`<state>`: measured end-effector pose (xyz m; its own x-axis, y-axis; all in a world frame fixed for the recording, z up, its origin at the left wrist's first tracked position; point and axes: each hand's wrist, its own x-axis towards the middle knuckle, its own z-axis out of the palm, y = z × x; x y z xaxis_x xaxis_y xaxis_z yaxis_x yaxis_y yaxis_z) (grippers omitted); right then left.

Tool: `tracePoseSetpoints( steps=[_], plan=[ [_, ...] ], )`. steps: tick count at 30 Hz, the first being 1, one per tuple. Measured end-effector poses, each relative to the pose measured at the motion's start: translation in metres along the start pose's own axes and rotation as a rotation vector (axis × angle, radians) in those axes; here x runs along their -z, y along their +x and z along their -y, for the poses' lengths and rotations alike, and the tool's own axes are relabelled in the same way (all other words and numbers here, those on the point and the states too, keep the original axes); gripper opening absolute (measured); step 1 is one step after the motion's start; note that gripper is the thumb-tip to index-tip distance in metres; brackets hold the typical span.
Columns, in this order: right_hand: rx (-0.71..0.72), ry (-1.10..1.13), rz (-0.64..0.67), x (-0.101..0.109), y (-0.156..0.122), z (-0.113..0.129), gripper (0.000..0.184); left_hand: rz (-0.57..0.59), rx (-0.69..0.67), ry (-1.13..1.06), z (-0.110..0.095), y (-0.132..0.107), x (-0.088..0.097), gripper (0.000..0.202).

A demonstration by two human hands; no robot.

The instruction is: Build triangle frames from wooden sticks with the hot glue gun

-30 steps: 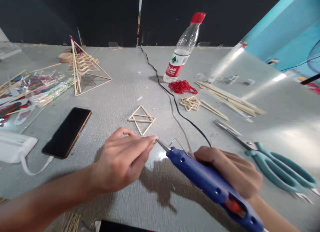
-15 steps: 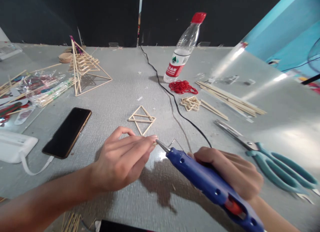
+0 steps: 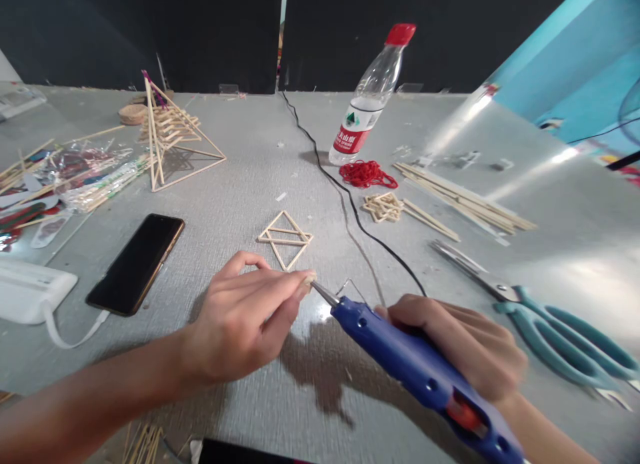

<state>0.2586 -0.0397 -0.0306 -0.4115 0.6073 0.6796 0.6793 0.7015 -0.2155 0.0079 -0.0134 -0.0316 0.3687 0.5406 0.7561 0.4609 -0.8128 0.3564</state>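
My right hand (image 3: 457,341) is wrapped around a blue hot glue gun (image 3: 395,354) with a thin metal nozzle. The nozzle's tip meets the fingertips of my left hand (image 3: 250,317), where it touches or nearly touches what they pinch. Only a small pale bit shows between those fingers; the rest is hidden, so I cannot make out what it is. Just beyond my left hand, a small frame of wooden sticks (image 3: 286,241), two overlapping triangles, lies on the grey table (image 3: 240,191).
Scissors (image 3: 530,311) lie at right, near loose sticks (image 3: 465,197), a stick bundle (image 3: 384,207) and red string (image 3: 367,175). A water bottle (image 3: 367,97) stands behind. A black cord (image 3: 367,232) crosses the table. Leftward are a phone (image 3: 136,264), power bank (image 3: 33,292) and stick pyramid (image 3: 167,134).
The fingertips of my left hand have shifted slightly, and more of the pale bit shows at the nozzle. The glue gun has stayed almost in place.
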Motion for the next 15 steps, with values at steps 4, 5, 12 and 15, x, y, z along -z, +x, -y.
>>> tracePoseSetpoints(
  steps=[4, 5, 12, 15],
  plan=[
    [-0.006, -0.001, -0.013, -0.0011, -0.0003, 0.0001, 0.018, 0.013, 0.004, -0.002, -0.0002, 0.0007, 0.0009, 0.024],
    [-0.009, 0.001, -0.017, -0.0011, -0.0001, 0.0001, 0.018, 0.015, 0.012, -0.004, -0.0002, 0.0008, 0.0011, 0.023],
    [0.000, -0.017, -0.039, 0.0009, -0.0001, 0.0007, 0.016, 0.015, 0.045, -0.011, -0.0006, 0.0007, 0.0003, 0.023],
    [-0.012, -0.008, -0.032, 0.0011, 0.0001, 0.0014, 0.017, 0.007, 0.030, -0.009, -0.0011, 0.0008, -0.0002, 0.023]
  ],
)
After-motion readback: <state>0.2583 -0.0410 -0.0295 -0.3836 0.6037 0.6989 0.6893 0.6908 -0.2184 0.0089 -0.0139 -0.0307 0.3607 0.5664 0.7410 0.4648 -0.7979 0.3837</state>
